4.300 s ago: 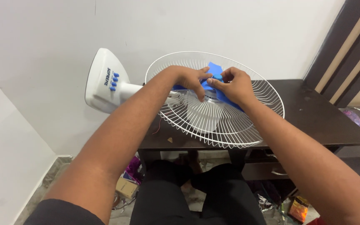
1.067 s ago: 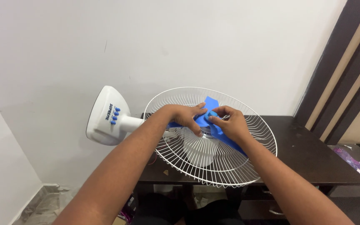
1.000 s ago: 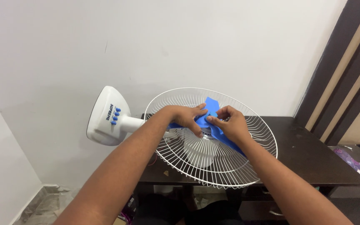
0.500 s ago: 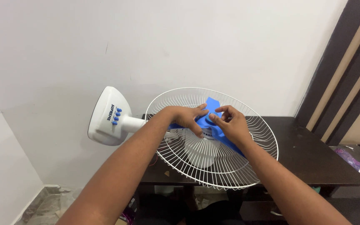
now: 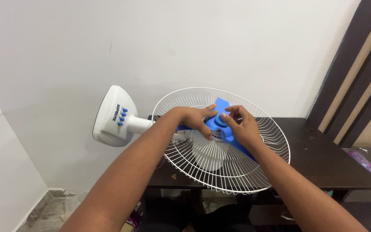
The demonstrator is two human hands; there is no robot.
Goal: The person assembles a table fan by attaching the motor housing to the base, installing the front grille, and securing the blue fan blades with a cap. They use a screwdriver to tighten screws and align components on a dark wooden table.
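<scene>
The blue fan blade [image 5: 226, 129] sits in the white wire guard [image 5: 254, 172] over the bench [image 5: 323, 159] — thin, light plastic, likely flexible at the tips, so the stiff hub is the better hold. The left hand [image 5: 194, 120], at 9 o'clock of the hub, lies with fingers spread flat on the blade; the right hand [image 5: 241, 126], at 3 o'clock, has its fingers pinched on the blue cap [image 5: 223, 121].

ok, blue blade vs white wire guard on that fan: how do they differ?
The blue blade is solid flat plastic; the white wire guard is an open dish of thin wires. The blade sits inside the guard, under the left hand and right hand; the guard rests on the dark table. Both centre on the same hub.
</scene>
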